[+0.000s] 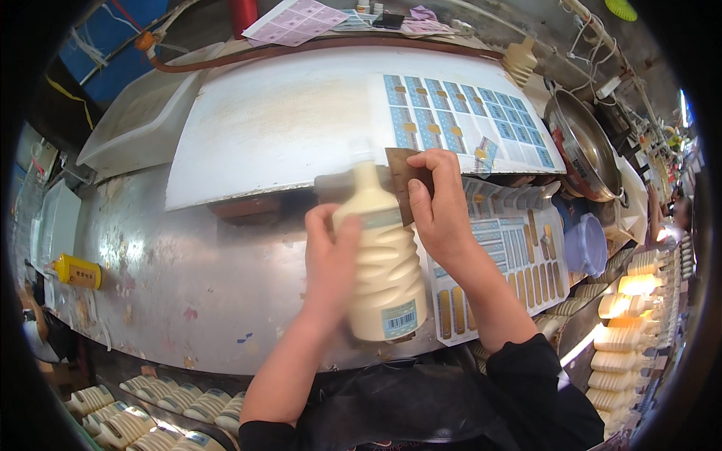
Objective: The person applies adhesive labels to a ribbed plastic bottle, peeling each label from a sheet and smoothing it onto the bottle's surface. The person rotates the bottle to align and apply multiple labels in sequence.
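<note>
A cream bottle (387, 282) with a wavy body and a narrow neck is tilted slightly in front of me above the metal table. My left hand (332, 259), somewhat blurred, wraps round its left side near the shoulder. Low on the bottle sits a blue label (399, 319) with a barcode, and a bluish band (381, 219) crosses its upper part. My right hand (440, 203) pinches a flat, dark brown scraper-like piece (401, 180) between thumb and fingers. Its lower edge is right beside the bottle's shoulder; I cannot tell whether they touch.
Blue sticker sheets (451, 120) lie on a raised white board (278, 105); another sheet (519, 289) with gold strips lies right. Around stand a white tub (135, 131), yellow bottle (77, 271), steel pan (594, 143) and purple bowl (587, 244). Cream bottles (199, 402) line the lower left and right.
</note>
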`<move>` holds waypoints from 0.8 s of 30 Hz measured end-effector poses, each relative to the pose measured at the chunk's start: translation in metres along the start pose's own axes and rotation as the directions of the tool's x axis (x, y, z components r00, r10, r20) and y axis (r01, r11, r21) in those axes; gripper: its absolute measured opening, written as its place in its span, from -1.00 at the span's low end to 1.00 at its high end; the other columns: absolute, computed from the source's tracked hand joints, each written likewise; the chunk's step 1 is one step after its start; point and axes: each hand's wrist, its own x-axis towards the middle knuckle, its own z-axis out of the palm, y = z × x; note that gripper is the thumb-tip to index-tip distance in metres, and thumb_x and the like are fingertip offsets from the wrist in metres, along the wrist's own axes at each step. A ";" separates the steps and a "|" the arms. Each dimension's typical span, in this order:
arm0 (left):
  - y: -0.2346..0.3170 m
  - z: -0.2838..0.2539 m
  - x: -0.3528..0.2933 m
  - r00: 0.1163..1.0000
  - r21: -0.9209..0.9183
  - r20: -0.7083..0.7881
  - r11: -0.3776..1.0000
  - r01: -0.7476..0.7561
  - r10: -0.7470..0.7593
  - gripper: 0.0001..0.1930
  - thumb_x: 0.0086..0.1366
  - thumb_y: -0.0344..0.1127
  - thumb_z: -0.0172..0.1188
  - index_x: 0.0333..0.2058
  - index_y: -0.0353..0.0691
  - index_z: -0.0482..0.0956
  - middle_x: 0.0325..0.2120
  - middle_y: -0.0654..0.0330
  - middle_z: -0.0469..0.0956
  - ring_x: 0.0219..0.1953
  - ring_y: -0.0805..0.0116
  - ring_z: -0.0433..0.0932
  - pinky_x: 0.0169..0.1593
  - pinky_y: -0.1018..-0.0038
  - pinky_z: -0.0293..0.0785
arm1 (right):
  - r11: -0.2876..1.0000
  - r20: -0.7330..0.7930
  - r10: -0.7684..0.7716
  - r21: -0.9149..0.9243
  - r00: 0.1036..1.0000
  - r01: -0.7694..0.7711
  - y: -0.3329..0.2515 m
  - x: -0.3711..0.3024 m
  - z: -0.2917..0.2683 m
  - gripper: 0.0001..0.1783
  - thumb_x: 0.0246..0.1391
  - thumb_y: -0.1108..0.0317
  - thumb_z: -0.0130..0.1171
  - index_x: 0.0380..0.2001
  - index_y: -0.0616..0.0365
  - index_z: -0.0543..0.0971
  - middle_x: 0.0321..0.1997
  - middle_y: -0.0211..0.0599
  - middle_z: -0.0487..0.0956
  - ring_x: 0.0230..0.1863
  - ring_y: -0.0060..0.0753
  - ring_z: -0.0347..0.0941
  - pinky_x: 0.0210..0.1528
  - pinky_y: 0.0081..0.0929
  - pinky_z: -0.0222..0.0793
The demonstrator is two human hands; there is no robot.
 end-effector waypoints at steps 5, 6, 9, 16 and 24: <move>-0.003 0.000 -0.002 0.999 -0.037 0.026 0.999 -0.040 0.041 -0.65 0.56 -0.13 0.01 0.12 -0.24 0.27 -0.01 0.13 0.43 -0.01 0.45 0.41 0.10 0.42 0.42 | 0.998 -0.054 0.014 0.055 0.998 -0.011 0.026 -0.009 0.004 -0.70 0.23 0.53 0.04 0.03 0.24 0.40 0.06 -0.01 0.37 0.11 -0.01 0.35 0.26 -0.24 0.27; -0.004 0.000 -0.002 0.999 -0.037 0.024 0.998 -0.048 0.049 -0.66 0.57 -0.12 -0.02 0.12 -0.23 0.27 -0.01 0.14 0.42 -0.02 0.46 0.41 0.09 0.42 0.42 | 0.997 -0.062 0.022 0.069 0.998 -0.018 0.030 -0.010 0.007 -0.68 0.21 0.53 0.05 0.03 0.23 0.39 0.07 0.02 0.37 0.13 0.07 0.36 0.25 -0.19 0.29; -0.005 -0.004 -0.001 0.998 0.005 0.021 0.998 -0.056 0.056 -0.67 0.59 -0.11 -0.08 0.11 -0.23 0.29 -0.05 0.17 0.42 -0.05 0.47 0.40 0.07 0.45 0.41 | 0.996 -0.089 0.019 0.086 0.996 -0.011 0.032 -0.010 0.012 -0.67 0.18 0.54 0.06 0.02 0.23 0.40 0.07 0.05 0.38 0.15 0.14 0.36 0.25 -0.16 0.32; 0.011 0.002 -0.003 1.000 0.031 0.007 1.000 0.001 -0.001 -0.65 0.58 -0.13 -0.01 0.12 -0.28 0.31 -0.05 0.18 0.45 -0.04 0.47 0.42 0.10 0.48 0.40 | 0.907 -0.057 0.221 0.379 0.974 -0.184 0.029 -0.021 -0.005 -0.52 0.20 0.62 0.17 0.17 0.23 0.35 0.10 -0.19 0.41 0.13 -0.33 0.39 0.25 -0.41 0.32; -0.011 -0.029 -0.049 0.993 0.107 -0.095 0.993 -0.053 0.064 -0.70 0.55 -0.26 -0.02 0.12 -0.29 0.37 -0.21 0.27 0.45 -0.23 0.57 0.37 -0.11 0.57 0.37 | 0.802 0.095 0.296 0.515 0.950 -0.302 0.002 -0.073 -0.060 -0.58 0.19 0.57 0.24 0.12 0.24 0.49 0.03 -0.37 0.55 0.02 -0.57 0.50 0.04 -0.57 0.43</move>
